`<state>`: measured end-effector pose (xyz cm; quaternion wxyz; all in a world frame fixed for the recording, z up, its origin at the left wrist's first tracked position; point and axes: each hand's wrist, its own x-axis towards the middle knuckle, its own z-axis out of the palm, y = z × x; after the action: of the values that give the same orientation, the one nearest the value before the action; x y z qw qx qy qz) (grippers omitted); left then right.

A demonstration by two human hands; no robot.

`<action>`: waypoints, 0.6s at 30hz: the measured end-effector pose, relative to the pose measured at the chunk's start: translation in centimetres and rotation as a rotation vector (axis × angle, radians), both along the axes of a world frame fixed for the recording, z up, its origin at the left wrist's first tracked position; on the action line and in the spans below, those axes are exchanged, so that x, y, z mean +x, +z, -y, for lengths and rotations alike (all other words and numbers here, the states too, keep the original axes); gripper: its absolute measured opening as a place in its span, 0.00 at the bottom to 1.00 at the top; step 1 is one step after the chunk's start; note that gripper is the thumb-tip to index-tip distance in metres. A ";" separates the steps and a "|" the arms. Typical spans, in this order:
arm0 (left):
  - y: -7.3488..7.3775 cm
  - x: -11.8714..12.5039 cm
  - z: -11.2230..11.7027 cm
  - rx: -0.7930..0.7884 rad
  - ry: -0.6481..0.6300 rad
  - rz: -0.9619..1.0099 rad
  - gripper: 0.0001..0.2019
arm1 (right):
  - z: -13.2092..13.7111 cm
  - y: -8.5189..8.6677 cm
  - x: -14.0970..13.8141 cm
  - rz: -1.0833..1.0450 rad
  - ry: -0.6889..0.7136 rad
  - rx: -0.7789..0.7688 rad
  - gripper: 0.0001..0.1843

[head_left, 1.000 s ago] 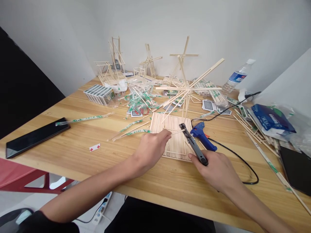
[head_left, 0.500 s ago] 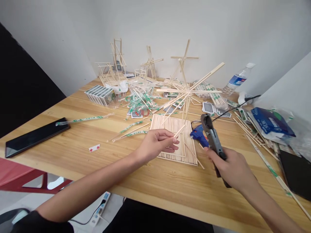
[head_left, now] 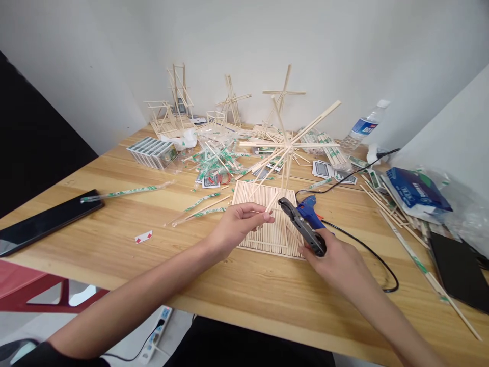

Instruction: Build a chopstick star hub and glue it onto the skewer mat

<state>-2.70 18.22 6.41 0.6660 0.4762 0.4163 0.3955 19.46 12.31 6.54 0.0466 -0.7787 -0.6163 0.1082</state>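
Observation:
Between the thumb and fingers of my left hand point(head_left: 246, 221) is a short wooden stick point(head_left: 272, 202), its tip pointing up and away. My right hand point(head_left: 336, 255) is wrapped round the handles of a dark cutter point(head_left: 301, 224), whose head is close to the stick's tip. Below both hands lies a flat mat of wooden sticks point(head_left: 244, 193) joined side by side. A blue glue gun point(head_left: 310, 210) rests just behind the cutter, partly hidden by it. Beyond the mat stands a wheel-like frame of crossed sticks point(head_left: 288, 147).
More stick structures point(head_left: 178, 97) stand by the back wall. Plastic wrappers point(head_left: 217, 153), a card box point(head_left: 153, 152) and a water bottle point(head_left: 364, 125) are at the back. A phone point(head_left: 49, 221) lies left, a blue packet point(head_left: 418, 188) right. A black cable point(head_left: 376, 255) curls across the table's right side.
My right hand has brought the cutter left and tilted its head towards the stick in my left hand. The cable on the right now shows. The view has shifted slightly.

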 end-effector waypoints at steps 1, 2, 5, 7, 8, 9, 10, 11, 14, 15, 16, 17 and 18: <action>-0.1 0.0 -0.1 0.007 0.006 -0.004 0.02 | 0.0 -0.2 -0.1 0.011 0.006 0.005 0.16; -0.2 0.0 -0.2 0.007 0.011 -0.003 0.03 | 0.0 -0.4 -0.2 0.012 0.006 0.008 0.16; -0.4 0.1 -0.3 -0.037 0.019 0.030 0.04 | -0.1 -0.4 0.0 0.001 -0.003 0.002 0.15; -0.5 0.1 -0.2 -0.064 0.015 0.065 0.04 | -0.2 -0.1 0.2 -0.012 -0.008 -0.003 0.14; -0.6 0.1 -0.2 -0.064 0.007 0.076 0.03 | -0.2 0.1 0.4 -0.042 -0.015 0.003 0.13; -0.6 0.1 -0.1 -0.057 -0.003 0.082 0.03 | -0.2 0.2 0.5 -0.099 -0.029 0.018 0.11; -0.6 0.1 -0.1 -0.049 -0.011 0.084 0.03 | -0.2 0.3 0.6 -0.190 -0.048 0.045 0.09; -0.6 0.1 -0.1 -0.044 -0.018 0.084 0.04 | -0.2 0.3 0.6 -0.311 -0.068 0.082 0.08; -0.5 0.1 0.0 -0.057 -0.026 0.082 0.07 | 0.1 0.4 0.1 -0.723 -0.124 0.190 0.11; -0.5 0.1 0.0 -0.062 -0.034 0.083 0.08 | 0.1 0.5 -0.3 -0.837 -0.141 0.211 0.13; -0.6 0.1 0.0 -0.068 -0.045 0.086 0.08 | 0.1 0.5 -0.8 -0.932 -0.158 0.227 0.14; -0.6 0.2 0.1 -0.074 -0.060 0.093 0.08 | 0.1 0.6 -1.2 -1.011 -0.176 0.241 0.16; -0.6 0.2 0.1 -0.081 -0.077 0.101 0.08 | 0.0 0.6 -1.8 -1.078 -0.192 0.254 0.18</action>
<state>-2.49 18.10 5.79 0.7197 0.4440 0.3791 0.3758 17.70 12.27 7.15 0.4580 -0.6542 -0.4398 0.4109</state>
